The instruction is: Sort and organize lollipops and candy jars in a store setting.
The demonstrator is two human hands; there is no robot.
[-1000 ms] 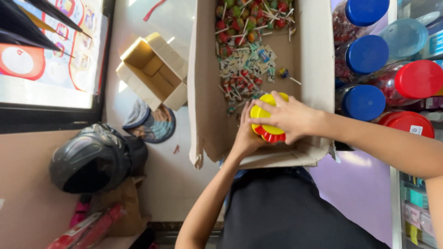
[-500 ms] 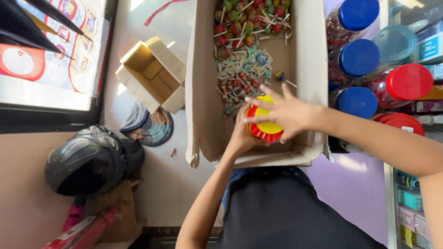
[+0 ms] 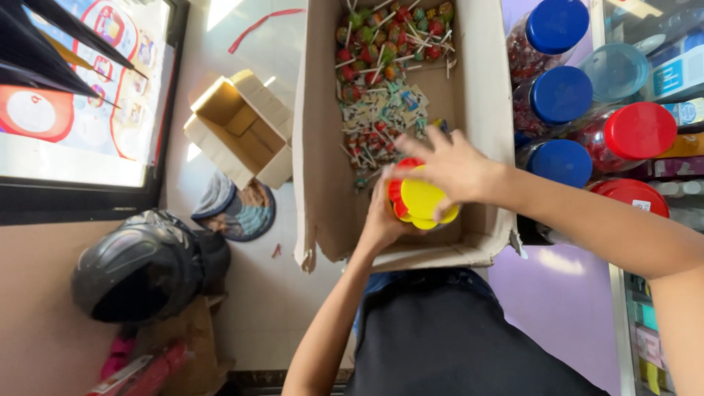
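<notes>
Left to right, clock directions taken from the frame centre.

- 9 o'clock edge: a screen (image 3: 81, 95) with red and white graphics is seen. At 8 o'clock a black helmet (image 3: 136, 268) lies on the floor; nothing touches it.
- 10 o'clock: a small empty carton (image 3: 238, 128) is open, with a sandal (image 3: 235, 209) just below it.
- Centre: a big cardboard box (image 3: 319, 147) is open. Lollipops (image 3: 392, 33) are piled at its 12 o'clock end, small wrapped sweets (image 3: 381, 117) are strewn mid-box, and the near end is mostly bare cardboard.
- 6 o'clock end of the box: a red jar (image 3: 400, 202) with a yellow lid (image 3: 425, 202) is held inside the box, above its floor. The left hand (image 3: 381, 220) is cupped under and behind the jar, fingers wrapped on its body. The right hand (image 3: 451, 165) is laid over the lid from 1 o'clock, fingers spread and pressed on the rim. Whether the lid is seated or loose cannot be told.
- 3 o'clock: lidded jars, blue (image 3: 561, 95) and red (image 3: 638, 132), are lined on a shelf beside the box, apart from both hands.

Judged status: shelf jars are capped; much loose candy is left in the box; the held jar's fill is hidden by the hands.
</notes>
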